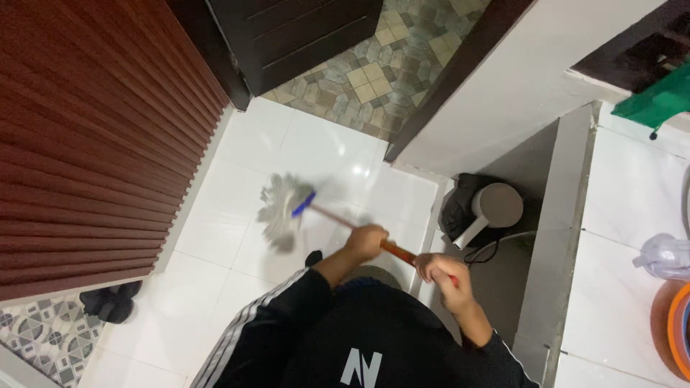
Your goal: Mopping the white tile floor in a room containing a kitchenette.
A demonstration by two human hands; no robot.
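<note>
Both my hands grip the red-brown handle of a mop (329, 215). My left hand (365, 240) holds the handle lower down, nearer the head. My right hand (440, 272) holds it near the top end. The grey string mop head (279, 210), joined by a blue collar, lies blurred on the white tiled floor (316, 144) in front of me. I wear a black top with white stripes on the sleeve.
A red-brown slatted door (93, 136) fills the left. A dark door (302, 32) and patterned tiles lie ahead. To the right a white wall, a white dipper (489, 212) in a recess, a white tiled counter (625, 251) and an orange basin edge (675, 330). A dark cloth (108, 302) lies lower left.
</note>
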